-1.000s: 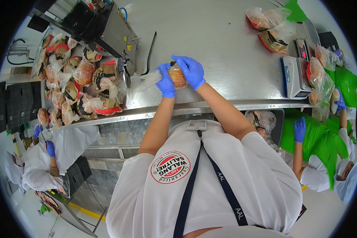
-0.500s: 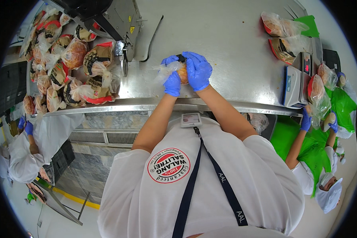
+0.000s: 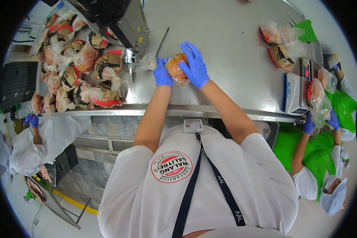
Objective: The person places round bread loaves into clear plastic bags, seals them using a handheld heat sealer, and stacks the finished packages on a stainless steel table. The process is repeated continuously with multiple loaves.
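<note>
A clear plastic bag of orange-brown food point(image 3: 177, 71), which looks like meat, is between my blue-gloved hands above the steel table. My left hand point(image 3: 162, 73) is closed round the bag's gathered neck side. The loose clear bag end point(image 3: 147, 62) sticks out to the left of that hand, close to the machine's metal front. My right hand point(image 3: 194, 66) rests against the bag's right side with its fingers spread and the thumb over the food. Part of the bag is hidden behind my fingers.
A black and steel machine point(image 3: 125, 33) stands left of my hands. A heap of bagged meat packs point(image 3: 85, 59) lies beyond it. At right are a digital scale point(image 3: 295, 91), more packs point(image 3: 279, 33) and a green sheet point(image 3: 306, 31). Co-workers stand at both sides.
The bag has turned so its orange-brown face shows, and its loose end now points toward the machine. My left hand has moved left; my right hand's fingers have spread.
</note>
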{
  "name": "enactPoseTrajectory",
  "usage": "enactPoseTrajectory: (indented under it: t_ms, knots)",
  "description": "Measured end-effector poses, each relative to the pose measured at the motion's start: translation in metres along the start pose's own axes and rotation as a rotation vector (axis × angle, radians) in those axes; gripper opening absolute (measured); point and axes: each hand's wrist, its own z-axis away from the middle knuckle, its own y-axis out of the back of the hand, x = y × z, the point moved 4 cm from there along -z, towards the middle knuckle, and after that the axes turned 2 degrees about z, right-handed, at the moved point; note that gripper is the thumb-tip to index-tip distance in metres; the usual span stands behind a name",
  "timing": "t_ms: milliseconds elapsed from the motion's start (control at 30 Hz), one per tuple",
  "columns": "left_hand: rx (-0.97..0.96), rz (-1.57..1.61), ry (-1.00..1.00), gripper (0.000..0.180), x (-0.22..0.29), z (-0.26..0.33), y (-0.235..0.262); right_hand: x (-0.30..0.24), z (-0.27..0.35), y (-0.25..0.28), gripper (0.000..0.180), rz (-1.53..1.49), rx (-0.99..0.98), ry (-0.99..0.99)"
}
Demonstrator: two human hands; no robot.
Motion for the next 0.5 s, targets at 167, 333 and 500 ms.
enactPoseTrajectory:
  t_ms: [167,333,500]
  knots:
    - [-0.075,0.200,0.379,0.028,0.015,0.015,-0.005,0.009,0.046,0.028,0.071,0.374,-0.405,0.467]
    - [-0.212,0.016,0.362,0.032,0.049,0.054,-0.073,-0.006,0.017,0.062,0.082,0.293,0.016,0.710]
    - [-0.462,0.078,0.300,0.033,0.101,0.103,-0.151,-0.002,0.007,0.073,0.072,-0.719,0.164,-0.063]
